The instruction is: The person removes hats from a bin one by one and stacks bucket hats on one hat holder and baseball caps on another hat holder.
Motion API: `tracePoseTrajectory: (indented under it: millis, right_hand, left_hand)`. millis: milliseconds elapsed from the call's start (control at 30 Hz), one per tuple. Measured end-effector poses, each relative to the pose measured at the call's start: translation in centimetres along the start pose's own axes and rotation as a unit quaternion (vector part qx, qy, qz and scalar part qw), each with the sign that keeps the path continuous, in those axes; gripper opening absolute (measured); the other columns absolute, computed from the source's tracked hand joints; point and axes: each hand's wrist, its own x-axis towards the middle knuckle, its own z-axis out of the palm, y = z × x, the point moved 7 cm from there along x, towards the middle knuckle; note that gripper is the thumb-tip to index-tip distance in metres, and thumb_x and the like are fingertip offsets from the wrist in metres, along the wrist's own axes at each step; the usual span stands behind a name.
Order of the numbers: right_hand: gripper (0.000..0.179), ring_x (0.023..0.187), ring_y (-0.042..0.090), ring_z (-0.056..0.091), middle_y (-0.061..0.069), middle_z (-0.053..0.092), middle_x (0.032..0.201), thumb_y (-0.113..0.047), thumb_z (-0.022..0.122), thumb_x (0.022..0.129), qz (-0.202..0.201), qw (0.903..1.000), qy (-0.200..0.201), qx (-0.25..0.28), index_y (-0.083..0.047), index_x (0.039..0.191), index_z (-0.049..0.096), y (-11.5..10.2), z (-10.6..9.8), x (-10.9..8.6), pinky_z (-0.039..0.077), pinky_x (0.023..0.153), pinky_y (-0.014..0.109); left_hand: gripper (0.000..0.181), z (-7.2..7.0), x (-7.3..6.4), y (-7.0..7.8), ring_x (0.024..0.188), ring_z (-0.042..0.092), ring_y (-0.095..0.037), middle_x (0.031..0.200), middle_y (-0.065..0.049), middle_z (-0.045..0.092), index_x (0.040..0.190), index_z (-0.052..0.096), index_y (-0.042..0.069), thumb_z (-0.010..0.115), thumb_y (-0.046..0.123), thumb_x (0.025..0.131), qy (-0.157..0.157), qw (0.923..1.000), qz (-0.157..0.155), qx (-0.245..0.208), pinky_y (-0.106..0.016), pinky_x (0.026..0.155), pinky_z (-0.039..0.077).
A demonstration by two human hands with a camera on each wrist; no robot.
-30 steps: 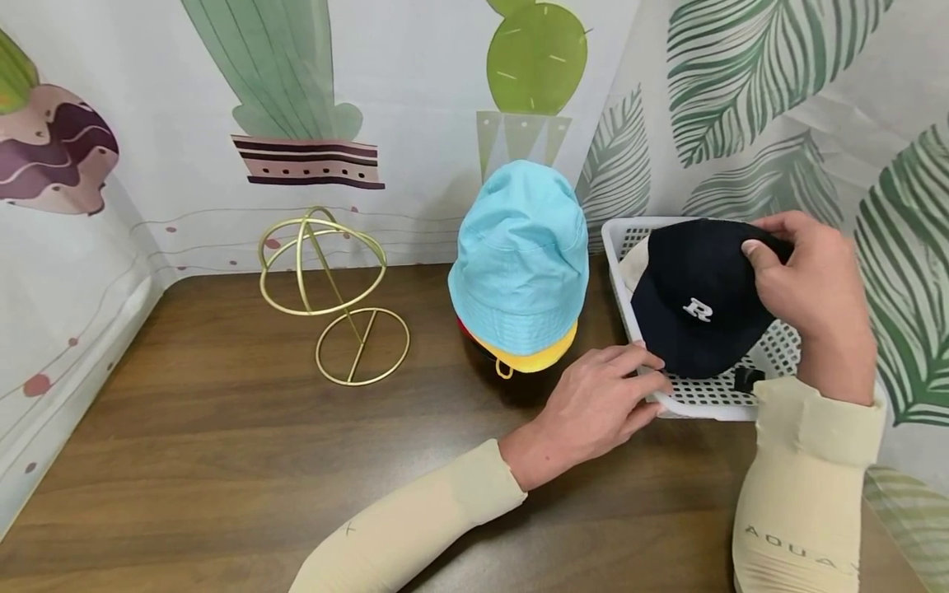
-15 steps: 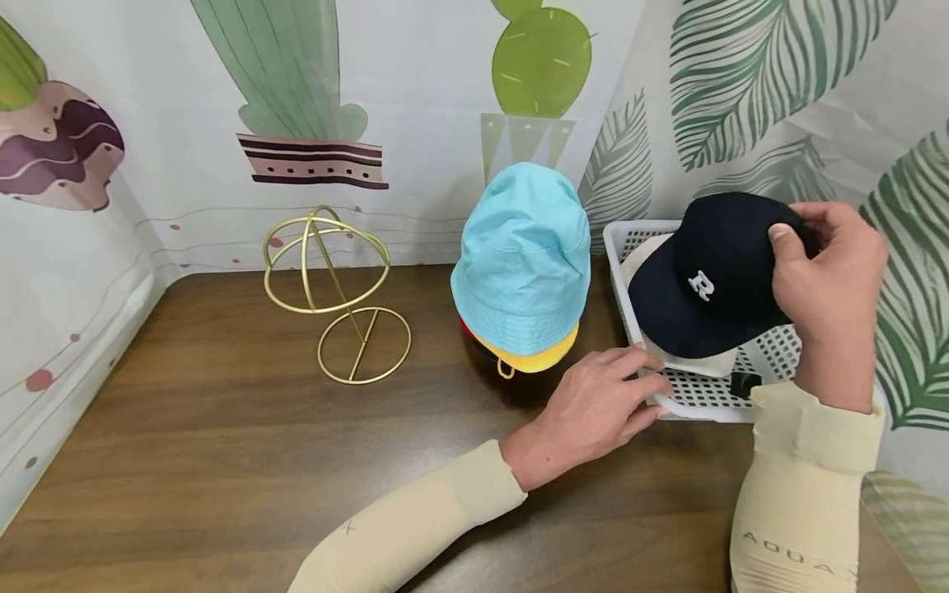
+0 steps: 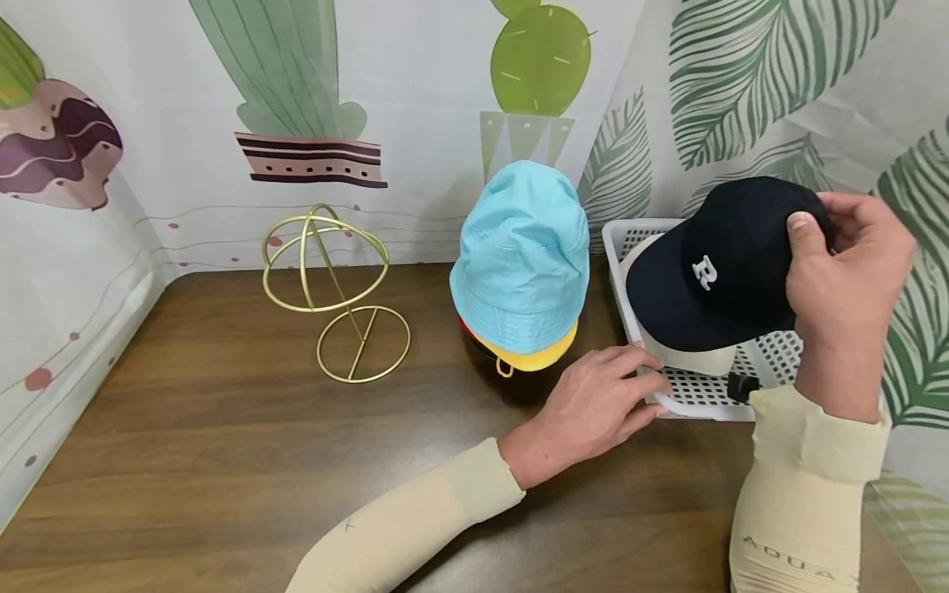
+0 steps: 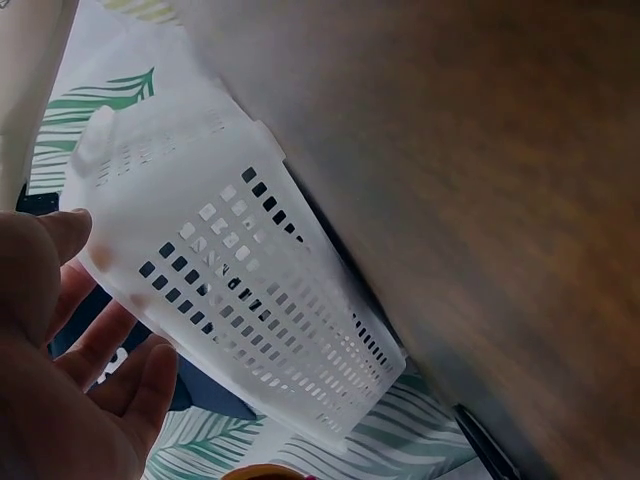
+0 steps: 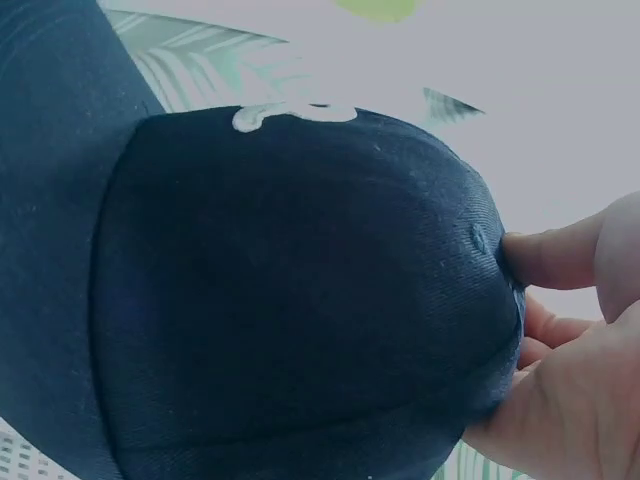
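Observation:
My right hand [image 3: 853, 272] pinches a navy baseball cap [image 3: 734, 280] at the back of its crown, thumb on the outside. The cap, with a white R on its front, tilts over the white basket [image 3: 697, 412], brim to the left. In the right wrist view, the cap's crown [image 5: 300, 290] fills most of the picture beside the thumb and fingers. A cream-coloured hat [image 3: 693, 361] lies in the basket, partly hidden under the cap. My left hand [image 3: 593, 408] grips the basket's near left corner, its fingers [image 4: 110, 340] at the rim in the left wrist view.
A light blue bucket hat [image 3: 522, 247] sits atop a yellow one [image 3: 544, 356] left of the basket. Further left stands a gold wire hat stand [image 3: 363, 342]. A small black item [image 3: 741, 387] lies in the basket. A patterned cloth wall [image 3: 423, 99] backs the wooden table [image 3: 222, 461].
My right hand has lifted the navy cap up and to the right, tilting it, and more of the cream hat shows beneath. My left hand has stayed at the basket corner.

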Motion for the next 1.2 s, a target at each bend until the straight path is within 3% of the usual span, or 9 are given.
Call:
tracePoseTrajectory:
  millis: [267,500,600,767,867,1000,1200]
  right_hand:
    - [0.020,0.094,0.004,0.058,-0.011,0.067,0.101,-0.007,0.066,0.102,-0.018,0.9995,0.016,0.021,-0.016,0.118,0.075,-1.2,-0.4,-0.7,0.044,0.090,0.021]
    - [0.021,0.092,0.006,0.061,-0.009,0.072,0.102,-0.004,0.067,0.100,-0.039,0.9983,0.028,0.034,-0.014,0.115,0.077,-2.5,-0.7,-1.3,0.046,0.087,0.021]
    - [0.021,0.091,0.006,0.061,-0.010,0.072,0.099,-0.002,0.067,0.099,-0.042,0.9977,0.029,0.045,-0.014,0.113,0.077,-2.9,-0.9,-1.6,0.046,0.086,0.021]
    - [0.022,0.092,0.007,0.060,-0.012,0.068,0.097,-0.001,0.065,0.100,-0.047,0.9969,0.028,0.056,-0.012,0.117,0.076,-3.5,-1.2,-2.1,0.046,0.087,0.022]
    - [0.024,0.095,0.006,0.061,-0.012,0.067,0.100,-0.001,0.064,0.102,-0.054,0.9970,0.024,0.050,-0.011,0.121,0.075,-4.0,-1.5,-2.4,0.046,0.090,0.022]
    - [0.029,0.103,0.007,0.063,-0.009,0.067,0.107,0.001,0.061,0.103,-0.049,0.9968,0.023,0.058,-0.012,0.127,0.073,-4.6,-1.8,-3.0,0.047,0.095,0.024]
    - [0.030,0.108,0.014,0.064,-0.002,0.071,0.115,0.000,0.062,0.102,-0.019,0.9942,0.027,0.102,-0.011,0.129,0.072,-5.5,-2.5,-3.9,0.049,0.097,0.026]
  left_hand:
    - [0.017,-0.1,0.0,0.1,0.138,0.058,-0.014,0.131,0.008,0.065,0.117,0.077,0.029,0.071,0.035,0.102,0.001,1.0000,0.007,-0.004,-0.025,0.114,0.043]
    - [0.024,-0.3,-0.1,0.2,0.143,0.054,-0.015,0.136,0.005,0.064,0.125,0.075,0.027,0.070,0.033,0.102,-0.016,0.9994,0.022,0.021,-0.024,0.114,0.043]
    - [0.029,-0.4,-0.2,0.4,0.143,0.053,-0.015,0.140,0.002,0.062,0.129,0.072,0.024,0.068,0.028,0.101,-0.025,0.9987,0.032,0.031,-0.024,0.110,0.047]
    - [0.034,-1.1,-0.5,0.6,0.127,0.061,-0.012,0.143,-0.001,0.058,0.132,0.068,0.020,0.061,0.021,0.099,-0.028,0.9977,0.043,0.044,-0.027,0.097,0.052]
    - [0.030,-2.0,-0.6,0.7,0.116,0.064,-0.011,0.134,0.002,0.059,0.127,0.068,0.019,0.058,0.018,0.099,-0.009,0.9977,0.048,0.047,-0.028,0.090,0.051]
    - [0.029,-3.8,-0.6,0.9,0.113,0.063,-0.014,0.124,0.004,0.062,0.121,0.069,0.018,0.051,0.012,0.098,0.040,0.9961,0.060,0.050,-0.028,0.084,0.048]
    - [0.035,-6.0,-1.2,0.7,0.123,0.062,-0.017,0.128,0.000,0.066,0.125,0.071,0.012,0.049,0.006,0.098,0.123,0.9840,0.078,0.103,-0.029,0.093,0.051]
